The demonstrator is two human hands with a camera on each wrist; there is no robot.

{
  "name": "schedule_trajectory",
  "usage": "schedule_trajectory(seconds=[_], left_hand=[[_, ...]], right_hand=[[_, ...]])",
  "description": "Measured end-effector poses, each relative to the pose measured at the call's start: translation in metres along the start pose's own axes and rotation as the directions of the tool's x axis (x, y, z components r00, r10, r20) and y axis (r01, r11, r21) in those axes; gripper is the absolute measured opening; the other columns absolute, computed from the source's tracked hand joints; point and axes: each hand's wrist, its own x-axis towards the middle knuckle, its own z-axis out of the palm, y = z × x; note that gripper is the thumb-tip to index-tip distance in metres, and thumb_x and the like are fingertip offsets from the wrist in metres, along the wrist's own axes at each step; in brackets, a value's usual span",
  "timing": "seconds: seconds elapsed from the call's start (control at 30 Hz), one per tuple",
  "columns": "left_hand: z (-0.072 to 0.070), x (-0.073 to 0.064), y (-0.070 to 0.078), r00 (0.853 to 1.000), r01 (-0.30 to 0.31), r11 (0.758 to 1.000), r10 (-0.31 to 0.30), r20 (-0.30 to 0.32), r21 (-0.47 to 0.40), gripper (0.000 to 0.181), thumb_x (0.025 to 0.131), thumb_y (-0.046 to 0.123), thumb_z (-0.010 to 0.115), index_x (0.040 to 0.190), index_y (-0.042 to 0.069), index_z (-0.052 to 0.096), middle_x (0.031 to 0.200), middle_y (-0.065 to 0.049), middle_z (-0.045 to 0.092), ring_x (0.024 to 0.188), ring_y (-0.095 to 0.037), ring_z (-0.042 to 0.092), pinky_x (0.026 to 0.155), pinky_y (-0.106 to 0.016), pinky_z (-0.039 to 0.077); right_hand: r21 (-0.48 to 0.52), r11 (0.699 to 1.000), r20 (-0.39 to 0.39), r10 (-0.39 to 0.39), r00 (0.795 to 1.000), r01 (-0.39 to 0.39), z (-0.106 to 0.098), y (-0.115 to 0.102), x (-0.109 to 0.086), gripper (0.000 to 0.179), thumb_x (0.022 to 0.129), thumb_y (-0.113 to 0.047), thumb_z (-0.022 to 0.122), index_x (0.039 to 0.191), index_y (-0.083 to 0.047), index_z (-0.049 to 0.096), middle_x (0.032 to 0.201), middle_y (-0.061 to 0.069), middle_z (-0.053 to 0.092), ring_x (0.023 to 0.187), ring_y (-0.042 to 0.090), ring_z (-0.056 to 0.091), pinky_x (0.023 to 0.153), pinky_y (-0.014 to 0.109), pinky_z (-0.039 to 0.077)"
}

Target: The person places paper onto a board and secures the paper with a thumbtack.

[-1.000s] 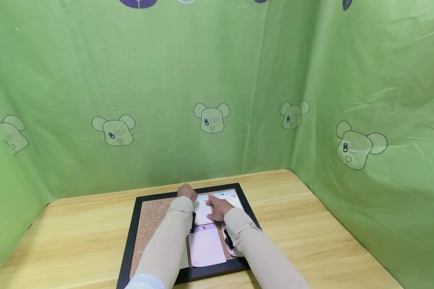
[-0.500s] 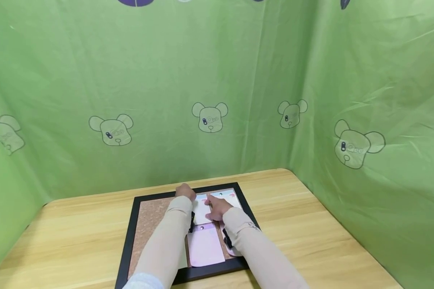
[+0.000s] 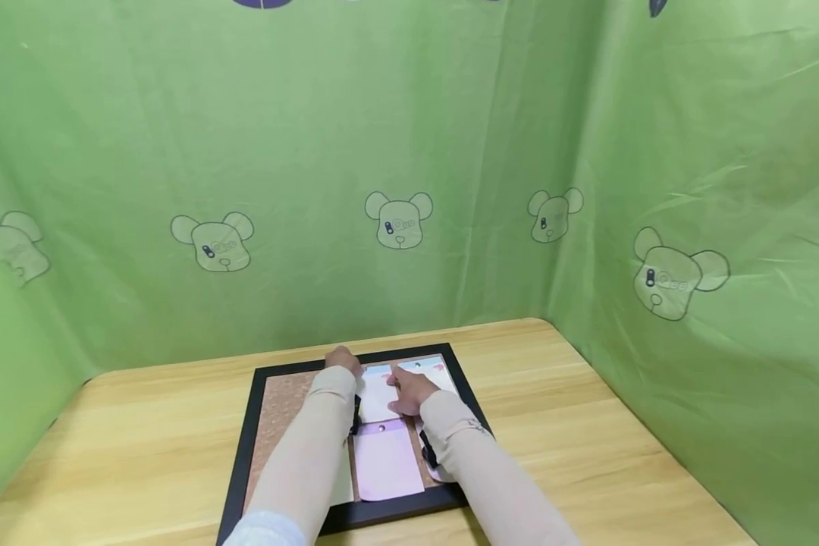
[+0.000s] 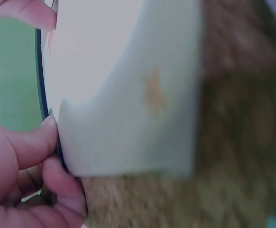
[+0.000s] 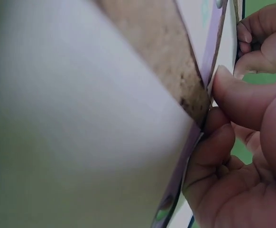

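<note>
A white note sheet (image 3: 377, 402) with a blue top strip lies at the upper middle of a black-framed cork board (image 3: 287, 409). My left hand (image 3: 344, 359) is at its top left corner, and the left wrist view shows the thumb and a curled finger (image 4: 62, 183) pinching there. A small grey pin-like tip (image 4: 51, 112) shows beside the thumb. At the sheet's right edge, my right hand (image 3: 412, 392) holds on with thumb and curled forefinger, its other fingers (image 5: 209, 156) bent below. Part of the sheet is hidden behind the hands.
Below is a lilac note sheet (image 3: 389, 462) held by a round pin (image 3: 381, 428). More sheets lie right, including a pinned white one (image 3: 437, 371). A pale sheet (image 3: 343, 481) shows beside the left sleeve. The board rests on a wooden table (image 3: 566, 425), enclosed by green curtains (image 3: 314, 136).
My left hand has shifted slightly left along the sheet's top edge, showing a little more of the blue strip. My right hand stays almost where it was.
</note>
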Motion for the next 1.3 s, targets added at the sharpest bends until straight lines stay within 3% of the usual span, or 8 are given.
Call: schedule_trajectory(seconds=[0.27,0.6,0.73,0.8,0.93,1.0,1.13,1.3], left_hand=[[-0.010,-0.005,0.000,0.998,-0.013,1.000,0.014,0.059,-0.012,0.030,0.082,0.001,0.065,0.109,-0.010,0.058,0.093,-0.021,0.058,0.087,-0.032,0.058,0.075,-0.039,0.056],[-0.022,-0.024,-0.006,0.979,-0.169,0.971,0.145,0.144,0.170,0.034,0.094,0.028,0.063,0.108,-0.003,0.069,0.109,-0.018,0.067,0.105,-0.033,0.063,0.092,-0.040,0.051],[-0.028,-0.033,-0.008,0.959,-0.226,0.968,0.201,0.201,0.109,0.041,0.096,0.033,0.061,0.122,0.003,0.064,0.127,-0.016,0.060,0.120,-0.036,0.053,0.101,-0.045,0.043],[-0.032,-0.038,-0.009,0.956,-0.221,0.974,0.205,0.208,0.054,0.045,0.095,0.033,0.062,0.127,0.002,0.060,0.131,-0.018,0.057,0.122,-0.037,0.051,0.102,-0.048,0.042],[-0.041,-0.052,-0.014,0.965,-0.207,0.978,0.204,0.165,-0.003,0.044,0.094,0.033,0.064,0.126,0.003,0.061,0.127,-0.017,0.059,0.118,-0.035,0.054,0.098,-0.049,0.044],[-0.045,-0.061,-0.018,0.969,-0.209,0.977,0.213,0.126,-0.048,0.039,0.094,0.030,0.065,0.122,0.003,0.064,0.120,-0.015,0.063,0.111,-0.033,0.058,0.093,-0.047,0.048],[-0.054,-0.081,-0.029,0.962,-0.267,0.957,0.271,0.021,-0.117,0.022,0.094,0.023,0.066,0.105,0.005,0.069,0.102,-0.009,0.067,0.090,-0.024,0.063,0.076,-0.038,0.055],[-0.063,-0.111,-0.047,0.940,-0.334,0.934,0.320,-0.117,-0.127,0.016,0.092,0.019,0.067,0.081,0.008,0.063,0.075,-0.003,0.061,0.066,-0.016,0.054,0.057,-0.029,0.048]], right_hand=[[-0.029,0.999,-0.012,-0.031,0.999,0.030,-0.004,0.001,0.005,0.041,0.086,-0.015,0.074,0.123,-0.009,0.057,0.130,0.020,0.057,0.116,0.034,0.055,0.097,0.043,0.045],[0.034,0.998,0.027,-0.055,0.998,0.054,-0.011,0.014,0.006,0.041,0.086,-0.011,0.070,0.125,-0.007,0.059,0.130,0.021,0.056,0.121,0.035,0.052,0.102,0.046,0.041],[0.161,0.987,0.027,-0.021,0.999,0.017,-0.018,0.019,0.007,0.035,0.089,-0.009,0.066,0.124,-0.006,0.060,0.116,0.018,0.061,0.101,0.027,0.059,0.087,0.039,0.048],[0.298,0.954,0.037,0.014,0.999,-0.025,-0.020,0.021,0.007,0.034,0.091,-0.008,0.064,0.124,-0.004,0.058,0.100,0.015,0.064,0.081,0.020,0.059,0.072,0.033,0.050],[0.542,0.836,0.055,0.061,0.997,-0.081,-0.019,0.025,0.003,0.030,0.093,-0.004,0.061,0.121,0.002,0.053,0.072,0.010,0.062,0.056,0.012,0.052,0.052,0.023,0.045],[0.580,0.811,0.032,0.066,0.997,-0.072,-0.019,0.029,0.000,0.025,0.092,-0.003,0.061,0.115,0.002,0.054,0.068,0.008,0.061,0.054,0.011,0.052,0.050,0.022,0.046],[0.572,0.819,-0.043,0.085,0.995,-0.045,-0.019,0.036,-0.007,0.016,0.091,-0.007,0.065,0.104,0.000,0.058,0.068,0.008,0.061,0.057,0.013,0.055,0.054,0.022,0.049],[0.488,0.872,-0.127,0.113,0.985,-0.037,-0.025,0.041,-0.028,0.017,0.091,-0.018,0.068,0.099,-0.005,0.060,0.074,0.010,0.061,0.061,0.018,0.057,0.056,0.028,0.047]])
